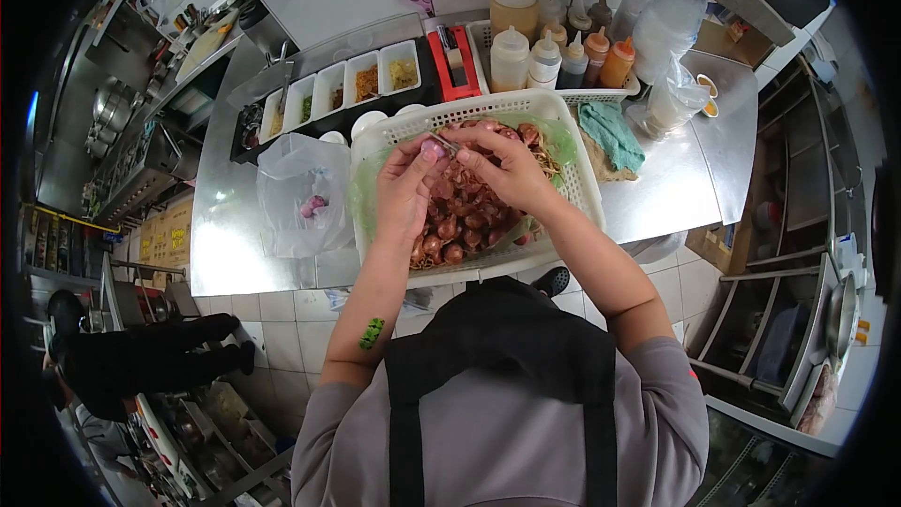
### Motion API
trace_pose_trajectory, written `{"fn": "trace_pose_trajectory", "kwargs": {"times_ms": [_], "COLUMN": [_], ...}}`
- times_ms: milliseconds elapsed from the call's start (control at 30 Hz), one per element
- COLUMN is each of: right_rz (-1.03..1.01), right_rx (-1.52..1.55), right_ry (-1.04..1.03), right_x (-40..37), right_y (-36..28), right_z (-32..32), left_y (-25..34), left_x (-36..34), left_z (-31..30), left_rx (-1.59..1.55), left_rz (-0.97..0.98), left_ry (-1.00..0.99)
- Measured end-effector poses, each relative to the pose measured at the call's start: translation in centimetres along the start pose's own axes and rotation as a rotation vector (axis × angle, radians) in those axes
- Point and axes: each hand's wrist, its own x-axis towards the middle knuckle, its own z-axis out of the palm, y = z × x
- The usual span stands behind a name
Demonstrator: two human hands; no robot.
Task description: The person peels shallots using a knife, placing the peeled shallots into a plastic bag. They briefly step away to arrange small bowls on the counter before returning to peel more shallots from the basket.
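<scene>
Over a white perforated basket, my two hands meet near its upper left part. A small pink-purple shallot is pinched in the fingers of my left hand. My right hand is closed on a small thin tool, perhaps a knife, whose tip touches the shallot. Many reddish-brown unpeeled shallots fill the basket, on a green plastic bag. To the left, a clear plastic bag stands open with a few pink pieces inside.
Behind the basket are a rack of white trays, a red tape dispenser and sauce bottles. A green cloth lies at the right of the steel table. Another person in black is at the lower left.
</scene>
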Motion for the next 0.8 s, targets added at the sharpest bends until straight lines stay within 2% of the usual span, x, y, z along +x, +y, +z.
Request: {"fn": "trace_pose_trajectory", "kwargs": {"times_ms": [67, 200, 267, 300, 367, 467, 567, 800], "right_rz": [-0.002, -0.011, 0.122, 0.122, 0.023, -0.017, -0.032, 0.011], "right_rx": [0.011, 0.033, 0.181, 0.181, 0.129, 0.088, -0.064, -0.016], "right_ry": [0.054, 0.022, -0.107, -0.107, -0.098, -0.098, -0.063, -0.013], "right_x": [0.1, 0.0, -0.2, -0.3, -0.2, -0.2, -0.1, 0.0], "right_y": [0.1, 0.0, -0.3, -0.3, -0.2, -0.4, -0.2, 0.1], "right_z": [-0.2, -0.5, -0.5, -0.3, 0.0, 0.1, 0.1, -0.2], "left_y": [0.1, 0.4, 0.3, 0.1, 0.0, -0.1, -0.5, 0.0], "left_x": [0.0, -0.1, -0.1, -0.1, 0.0, 0.0, 0.0, -0.1], "left_z": [0.0, 0.4, 0.3, 0.0, -0.4, -0.5, -0.6, 0.5], "left_rx": [0.005, 0.003, -0.012, 0.012, 0.037, 0.089, 0.074, 0.092], "left_rz": [-0.007, 0.014, 0.027, 0.024, 0.022, 0.059, 0.061, 0.044], "left_ry": [-0.007, -0.011, 0.003, -0.001, -0.004, -0.011, 0.020, 0.020]}}
